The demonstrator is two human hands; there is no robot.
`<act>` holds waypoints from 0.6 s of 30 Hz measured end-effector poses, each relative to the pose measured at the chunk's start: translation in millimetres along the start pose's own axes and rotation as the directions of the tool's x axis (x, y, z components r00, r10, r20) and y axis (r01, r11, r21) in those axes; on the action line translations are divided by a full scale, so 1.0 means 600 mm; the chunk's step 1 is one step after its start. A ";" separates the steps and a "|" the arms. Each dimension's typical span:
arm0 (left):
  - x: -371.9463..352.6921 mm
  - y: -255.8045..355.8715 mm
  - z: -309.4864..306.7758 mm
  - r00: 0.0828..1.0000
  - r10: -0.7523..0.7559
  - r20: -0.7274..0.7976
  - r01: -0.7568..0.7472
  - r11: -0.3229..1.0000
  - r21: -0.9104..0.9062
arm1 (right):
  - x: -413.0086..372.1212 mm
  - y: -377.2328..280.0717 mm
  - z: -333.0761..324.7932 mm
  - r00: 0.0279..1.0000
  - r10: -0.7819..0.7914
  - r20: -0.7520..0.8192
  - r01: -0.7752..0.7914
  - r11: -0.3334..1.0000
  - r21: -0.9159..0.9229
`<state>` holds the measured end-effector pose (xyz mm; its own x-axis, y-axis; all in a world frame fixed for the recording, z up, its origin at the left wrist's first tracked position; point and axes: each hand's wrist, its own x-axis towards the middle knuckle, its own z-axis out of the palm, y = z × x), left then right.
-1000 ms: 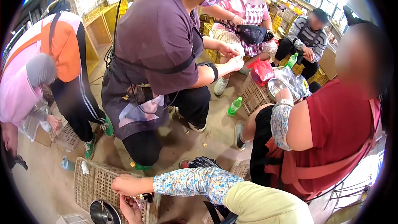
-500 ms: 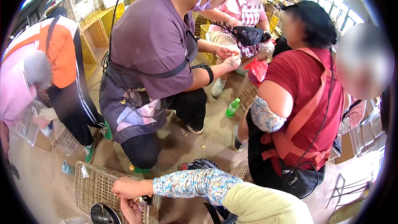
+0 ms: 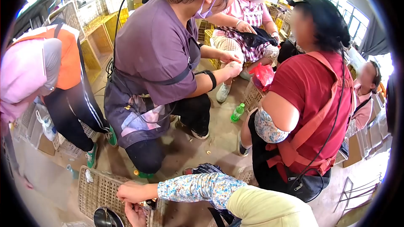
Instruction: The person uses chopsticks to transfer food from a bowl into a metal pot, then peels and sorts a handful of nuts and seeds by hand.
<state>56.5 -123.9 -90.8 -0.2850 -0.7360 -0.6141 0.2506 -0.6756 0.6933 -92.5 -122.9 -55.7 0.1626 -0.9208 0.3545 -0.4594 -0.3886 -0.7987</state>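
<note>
hands: right hand above left hand, meeting at a small dark item on the crate edge, beside a steel bowl | fingers: curled close, grip cannot be told | handling: item looks light and slippery, probably best pinched between fingertips | around: other people crouch nearby

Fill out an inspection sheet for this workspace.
Surface: concrete floor, small scraps scattered.
Job's things: slatted crate bearing a steel bowl; small item between the hands, too small to tell.
Clutter: green bottle on the floor; red bag beside another crate.
Fingers: floral-sleeved hand and lower hand meet over the crate's edge; grip unclear.
Cables: black cable runs down the red-shirted person's back to a pouch.
Surroundings: several people crouched or seated; yellow crates behind.
</note>
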 end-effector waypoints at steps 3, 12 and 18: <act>0.015 -0.007 -0.021 1.000 0.000 0.012 0.001 0.999 -0.043 | -0.004 -0.013 -0.015 1.000 0.002 0.027 -0.002 1.000 -0.001; 0.004 -0.012 -0.007 0.999 0.042 -0.018 -0.041 0.997 0.071 | -0.003 -0.011 -0.009 0.999 0.030 0.016 -0.029 0.999 -0.036; -0.004 -0.005 0.001 0.997 0.038 0.064 -0.043 0.996 0.082 | -0.004 -0.031 -0.032 1.000 -0.020 -0.010 0.020 0.999 0.031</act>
<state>56.3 -120.2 -91.0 -0.3339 -0.7569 -0.5617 0.1863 -0.6372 0.7479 -101.0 -112.6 -32.3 0.1629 -0.9125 0.3752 -0.4289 -0.4080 -0.8060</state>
